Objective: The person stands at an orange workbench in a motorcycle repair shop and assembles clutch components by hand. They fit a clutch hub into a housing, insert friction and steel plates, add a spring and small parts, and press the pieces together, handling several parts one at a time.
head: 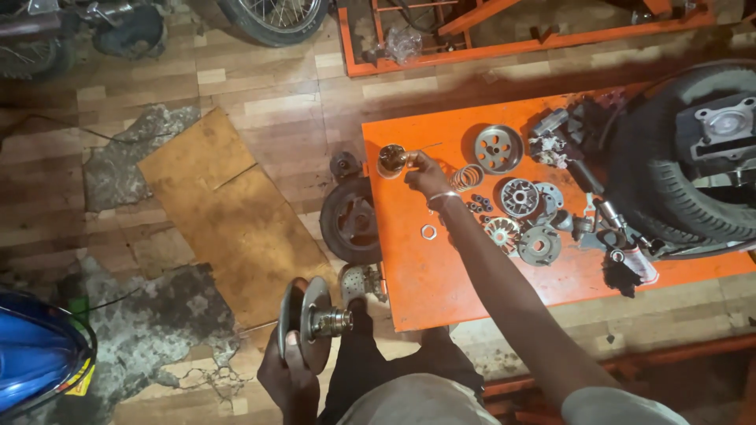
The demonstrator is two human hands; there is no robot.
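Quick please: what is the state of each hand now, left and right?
Left hand: closed, holding a metal pulley disc assembly.
Right hand: closed on a small round metal part over the orange table.

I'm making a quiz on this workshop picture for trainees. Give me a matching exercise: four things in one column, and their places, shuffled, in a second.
Things:
1. round grey metal pulley disc assembly
2. small brass-coloured cylindrical part
3. coiled metal spring
4. large black rubber tyre

Places:
A. lying flat on the orange metal table, beside the right hand
B. at the table's right end
C. held in the left hand, off the table
D. at the right hand's fingertips, by the table's left edge

Pairs: 1-C, 2-D, 3-A, 4-B
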